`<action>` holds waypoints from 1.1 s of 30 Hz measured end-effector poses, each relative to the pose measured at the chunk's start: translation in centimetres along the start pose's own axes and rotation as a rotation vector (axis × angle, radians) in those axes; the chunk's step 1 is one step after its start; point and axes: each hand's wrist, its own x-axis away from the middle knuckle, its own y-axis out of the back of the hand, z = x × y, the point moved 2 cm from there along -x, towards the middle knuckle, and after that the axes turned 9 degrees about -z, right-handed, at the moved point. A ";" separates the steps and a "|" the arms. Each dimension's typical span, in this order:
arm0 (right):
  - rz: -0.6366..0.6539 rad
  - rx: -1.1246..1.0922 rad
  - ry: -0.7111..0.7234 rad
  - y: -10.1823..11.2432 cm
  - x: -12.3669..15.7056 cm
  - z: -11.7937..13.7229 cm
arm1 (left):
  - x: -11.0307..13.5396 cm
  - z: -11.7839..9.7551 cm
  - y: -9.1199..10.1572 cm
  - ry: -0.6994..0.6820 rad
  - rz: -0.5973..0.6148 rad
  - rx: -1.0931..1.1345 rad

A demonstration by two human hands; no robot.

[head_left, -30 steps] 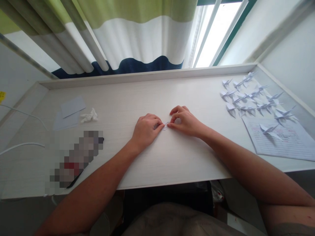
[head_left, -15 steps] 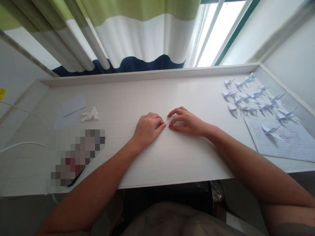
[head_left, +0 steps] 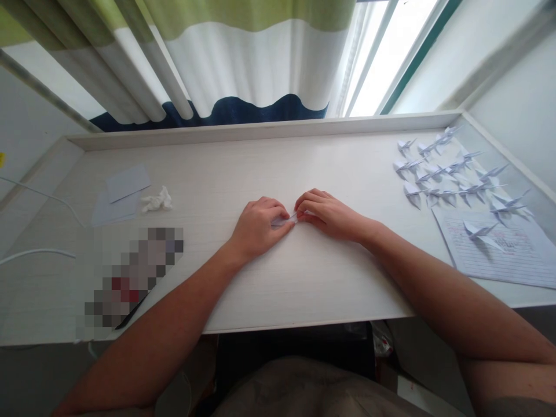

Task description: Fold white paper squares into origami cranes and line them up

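Observation:
Between my hands, low over the middle of the white desk (head_left: 260,289), is a small folded piece of white paper (head_left: 280,220), mostly covered by my fingers. My left hand (head_left: 262,226) is closed on its left side, thumb toward the centre. My right hand (head_left: 325,213) pinches the right end, its fingers curled and almost meeting the left thumb. The exact shape of the folds is hidden. Over at the right, several folded paper cranes (head_left: 449,168) stand in a cluster, and one more paper crane (head_left: 480,231) rests on a lined, written sheet (head_left: 516,255).
On the left lie white paper squares (head_left: 128,182), a crumpled tissue (head_left: 157,200) and a blurred-out, phone-like object (head_left: 143,272) near my left forearm. White cables (head_left: 39,253) cross the left side. A raised ledge (head_left: 260,134) runs along the back, below a curtain (head_left: 243,63).
My right hand has closed in on the paper, its fingers coming together at the right end. My left thumb has stretched a little rightward, and more paper shows beneath the left fingers.

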 end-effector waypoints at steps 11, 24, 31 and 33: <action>-0.030 -0.062 -0.010 0.9 0.2 -0.1 | 0.1 0.5 0.0 -0.122 0.011 -0.033; -0.062 -0.090 -0.057 0.5 0.0 -0.4 | 0.3 0.3 -0.1 -0.118 0.007 -0.067; -0.087 -0.143 -0.140 0.6 -0.2 -0.3 | 0.3 -0.2 0.1 -0.114 0.000 -0.103; -0.095 -0.166 -0.183 0.6 -0.3 -0.2 | 0.3 -0.3 0.0 -0.120 0.000 -0.113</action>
